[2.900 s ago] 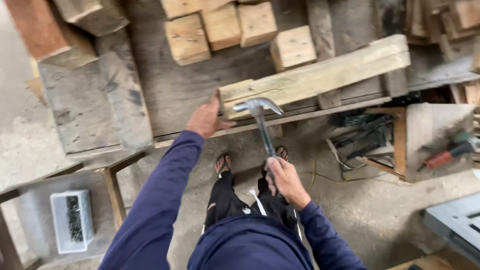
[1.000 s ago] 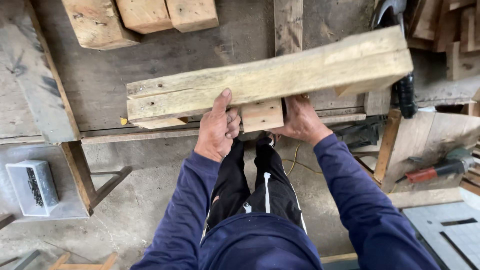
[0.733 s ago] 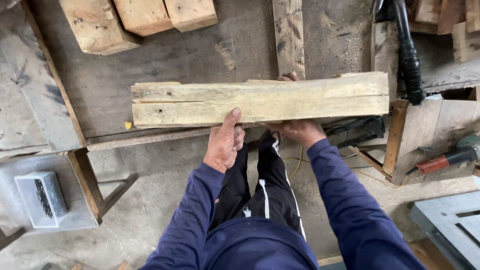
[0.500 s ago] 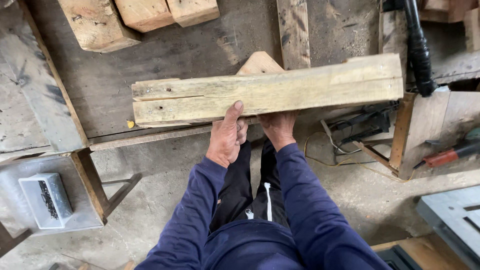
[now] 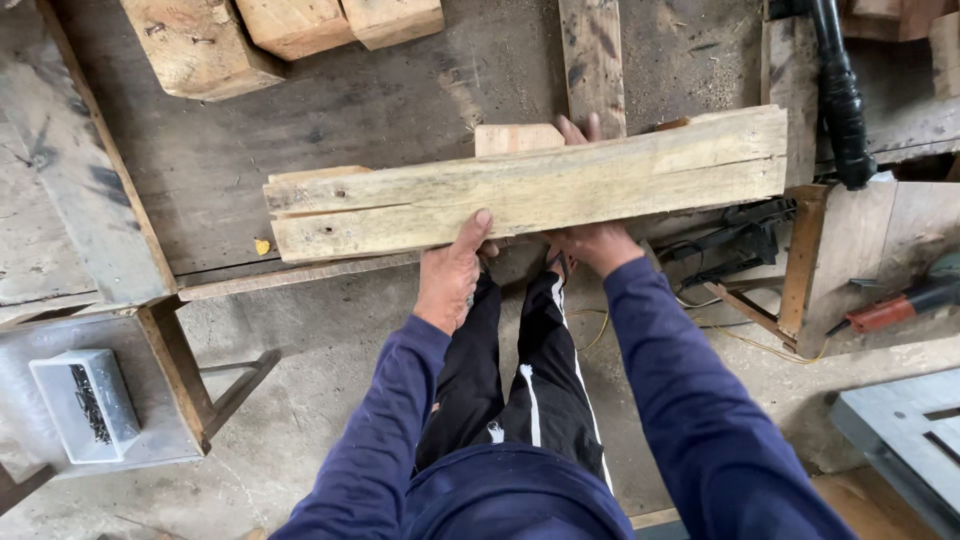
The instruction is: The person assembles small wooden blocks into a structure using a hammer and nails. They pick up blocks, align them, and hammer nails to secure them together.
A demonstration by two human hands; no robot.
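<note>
A long pale wooden beam point(image 5: 520, 190), made of two boards joined along their length, lies across the near edge of the dark workbench point(image 5: 300, 130). My left hand point(image 5: 452, 272) grips its near face from below, thumb up on the wood. My right hand point(image 5: 592, 240) holds the beam from underneath, and its fingertips show over the far edge. A small wooden block point(image 5: 517, 138) sits right behind the beam, touching it.
Thick wooden blocks point(image 5: 285, 30) lie at the bench's far edge, a plank point(image 5: 593, 55) runs away from the beam. A black hose point(image 5: 838, 95) hangs at right. A box of nails point(image 5: 85, 405) rests on a low surface at left. Power tools point(image 5: 900, 300) lie at right.
The hammer seen earlier is gone from my right hand. Both hands have taken hold of the beam, turned it and shifted it along the bench edge; the small block now shows behind it.
</note>
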